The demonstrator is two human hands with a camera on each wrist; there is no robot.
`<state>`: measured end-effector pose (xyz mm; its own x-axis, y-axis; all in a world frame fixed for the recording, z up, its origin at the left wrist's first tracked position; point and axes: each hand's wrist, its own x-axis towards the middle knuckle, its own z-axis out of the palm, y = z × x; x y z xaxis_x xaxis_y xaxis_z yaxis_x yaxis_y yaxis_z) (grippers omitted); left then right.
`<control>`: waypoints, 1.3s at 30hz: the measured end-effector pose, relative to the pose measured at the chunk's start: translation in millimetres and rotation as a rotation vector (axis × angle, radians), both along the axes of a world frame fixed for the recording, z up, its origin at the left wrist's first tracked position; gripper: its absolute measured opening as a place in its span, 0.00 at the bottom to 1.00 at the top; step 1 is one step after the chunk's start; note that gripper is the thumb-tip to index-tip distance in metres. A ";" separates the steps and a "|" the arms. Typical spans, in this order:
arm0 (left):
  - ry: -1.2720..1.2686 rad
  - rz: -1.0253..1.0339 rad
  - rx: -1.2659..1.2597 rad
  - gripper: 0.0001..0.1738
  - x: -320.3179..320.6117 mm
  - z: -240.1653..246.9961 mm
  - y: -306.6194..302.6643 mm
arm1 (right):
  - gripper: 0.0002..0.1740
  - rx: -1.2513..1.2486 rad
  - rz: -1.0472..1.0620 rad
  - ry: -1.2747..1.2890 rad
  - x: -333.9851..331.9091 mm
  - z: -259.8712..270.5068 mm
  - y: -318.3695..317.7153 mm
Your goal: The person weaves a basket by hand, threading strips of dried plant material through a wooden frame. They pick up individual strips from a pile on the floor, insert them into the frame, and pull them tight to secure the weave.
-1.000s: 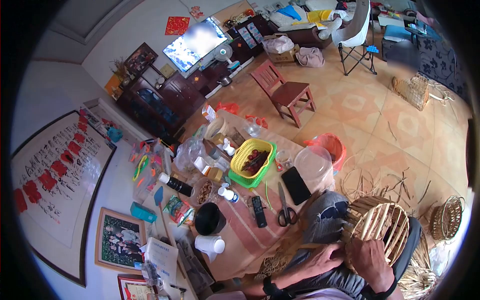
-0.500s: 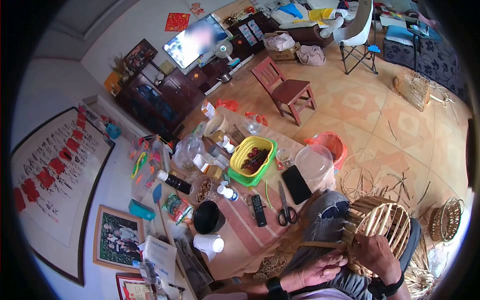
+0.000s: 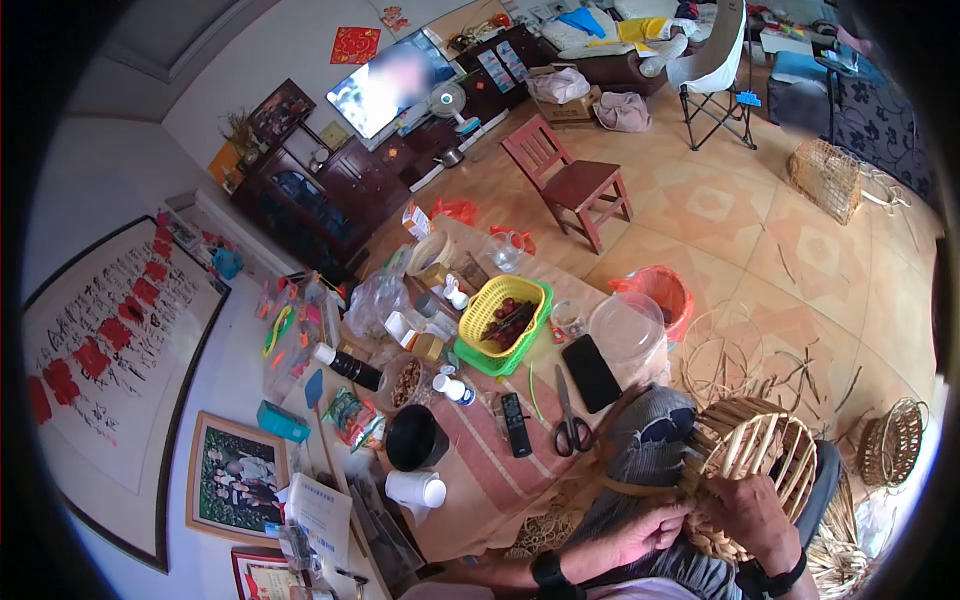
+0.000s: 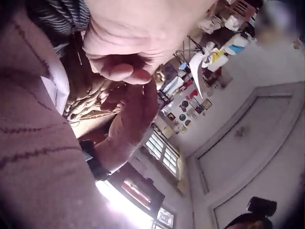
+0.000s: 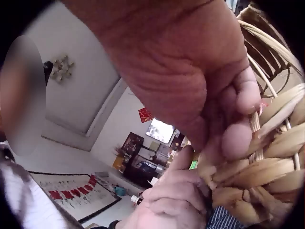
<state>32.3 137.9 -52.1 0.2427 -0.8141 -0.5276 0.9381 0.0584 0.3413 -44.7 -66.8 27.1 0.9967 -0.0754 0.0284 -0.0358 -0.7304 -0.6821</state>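
Note:
A partly woven basket (image 3: pixel 765 440) of pale, flat plant strips and thin stakes lies tilted on the person's lap. On its near side the right hand (image 3: pixel 750 515) grips the woven wall with curled fingers; in the right wrist view its fingertips press at the thick weave (image 5: pixel 257 176). Close beside it, the left hand (image 3: pixel 650 530) has its fingers curled with the tips at the weave, pinching a flat strip (image 3: pixel 625 487) that sticks out to the left. The left wrist view shows both hands' fingertips meeting, with the pinched end hidden.
Left of the lap, a cloth-covered table holds scissors (image 3: pixel 572 425), a phone (image 3: pixel 592 373), a remote (image 3: pixel 516 425), a yellow basket (image 3: pixel 490 300) of fruit and a black cup (image 3: pixel 416 438). Loose strips (image 3: pixel 840 560) and a smaller basket (image 3: pixel 893 440) are at the right.
The left hand's fingers, more spread half a second ago, have curled in toward the weave. The strip beside it has come into view since one second ago. The right hand stays at the basket.

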 end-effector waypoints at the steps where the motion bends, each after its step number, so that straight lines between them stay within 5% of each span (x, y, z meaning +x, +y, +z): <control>1: -0.033 0.010 0.053 0.12 -0.8 -1.3 -1.6 | 0.09 -0.021 0.016 -0.006 1.5 -1.9 -1.0; 6: -0.292 -0.036 0.253 0.12 0.2 8.3 -2.0 | 0.11 -0.134 0.072 0.000 4.7 -5.5 0.0; 15: -0.548 -0.024 0.250 0.15 2.1 -5.1 0.5 | 0.11 -0.346 0.137 -0.001 18.9 -8.7 2.2; 21: -0.565 -0.065 0.260 0.11 1.4 -5.5 -1.0 | 0.08 -0.851 0.647 0.185 30.2 42.0 25.9; 24: -0.675 -0.074 0.243 0.12 -0.2 -15.1 2.6 | 0.08 -0.821 0.580 0.020 20.1 26.0 39.4; 33: -0.640 -0.068 0.209 0.12 3.4 -13.1 -0.5 | 0.08 -0.759 0.545 0.099 40.8 42.9 19.4; 36: -0.812 -0.155 0.158 0.14 14.0 -19.3 2.7 | 0.05 -0.909 0.536 -0.118 27.5 51.3 20.0; 39: -1.508 0.064 0.413 0.16 12.5 10.0 4.8 | 0.05 -0.993 0.581 -0.083 27.7 49.5 24.3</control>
<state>44.8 142.8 -42.1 0.7600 -0.6481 0.0491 -0.2715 -0.2479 0.9300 -17.0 -42.5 76.6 0.8659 0.4869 -0.1146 0.5001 -0.8382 0.2177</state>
